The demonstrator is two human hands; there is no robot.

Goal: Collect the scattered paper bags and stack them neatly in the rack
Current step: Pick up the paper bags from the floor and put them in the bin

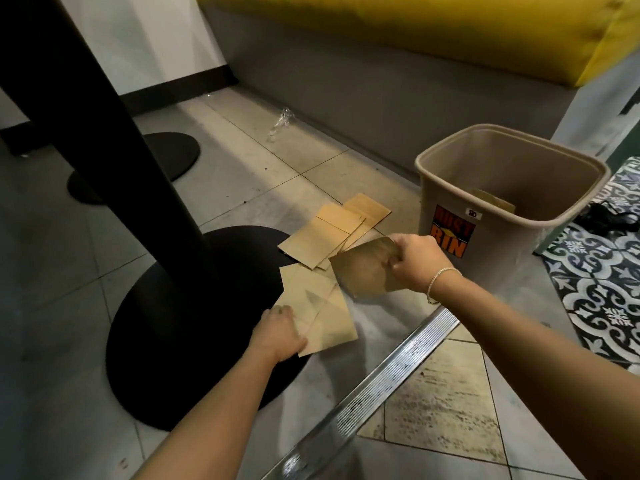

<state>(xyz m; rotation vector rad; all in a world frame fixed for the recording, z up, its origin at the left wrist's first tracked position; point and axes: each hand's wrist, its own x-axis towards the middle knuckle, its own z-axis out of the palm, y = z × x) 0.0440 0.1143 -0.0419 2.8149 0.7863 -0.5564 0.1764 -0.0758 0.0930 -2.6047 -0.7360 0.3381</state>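
Floor (52,271): pale grey tiles, dusty. At far left a black table post (114,140) is seen rising from a round black base (180,341); a second, smaller black base (173,154) lies behind it. A ribbed metal floor strip (391,379) runs diagonally at lower right, with patterned blue-and-white tiles (595,289) past it. A grey bench front under a yellow cushion (450,32) closes the back.

Left hand (280,332): fingers curled on the near corner of a couple of flat tan paper bags (322,306), which overlap and are creased; they extend up and right from the grip, over the base's right edge.

Further loose bags (332,233), flat and overlapping, lie on the floor just behind, partly on the base edge.

Right hand (412,261): clenched on the right edge of a single creased bag (363,268), which extends leftward from the grip, held off the floor. A bracelet (438,280) is worn at the wrist.

At right a beige bin (512,209) labelled "DUST BIN" stands on the floor; something tan (495,200) is seen inside.
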